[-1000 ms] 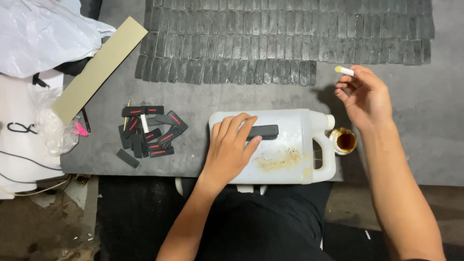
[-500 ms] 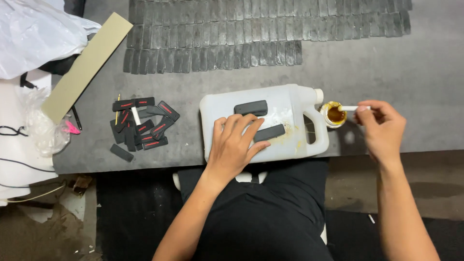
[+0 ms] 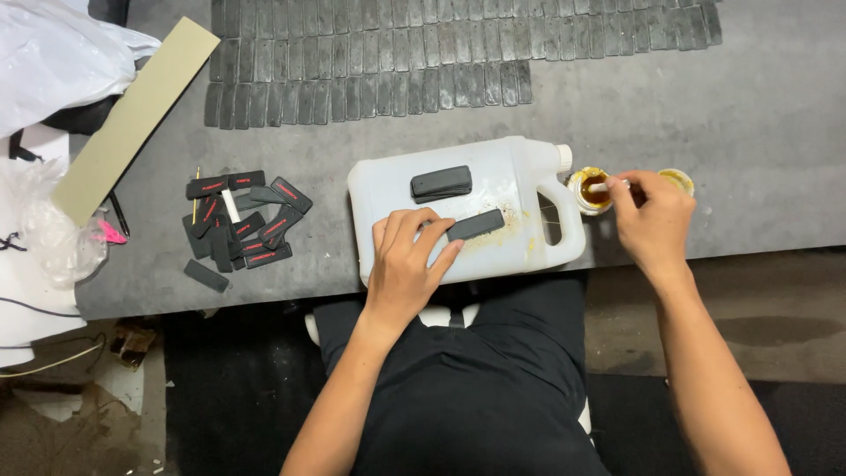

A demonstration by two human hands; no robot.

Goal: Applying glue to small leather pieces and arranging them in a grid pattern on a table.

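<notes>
Fingers, left hand (image 3: 405,264): spread flat on the white plastic jug (image 3: 458,207); fingertips (image 3: 451,251) press the near end of a dark rectangular strip (image 3: 476,225) lying on the jug's side. Nothing clasped, only held down.
Fingers, right hand (image 3: 648,220): pinched shut on a small white stick (image 3: 604,187); its tip is in the small open jar of amber liquid (image 3: 589,189).
Jug: lies on its side at the near edge of the grey table (image 3: 749,115), cap and handle towards the jar; yellowish smears beside the strip.
Second dark piece (image 3: 441,183): rests on the jug, above the held strip, apart from it.
Jar lid (image 3: 677,181): just beside the right hand, partly hidden by it.
Loose pile of dark strips with red marks (image 3: 242,220): on the table, well left of the jug.
Rows of dark strips (image 3: 441,53): laid edge to edge along the far part of the table.
Tan flat board (image 3: 132,119): lies slantwise at far left, near a white plastic bag (image 3: 53,53).
</notes>
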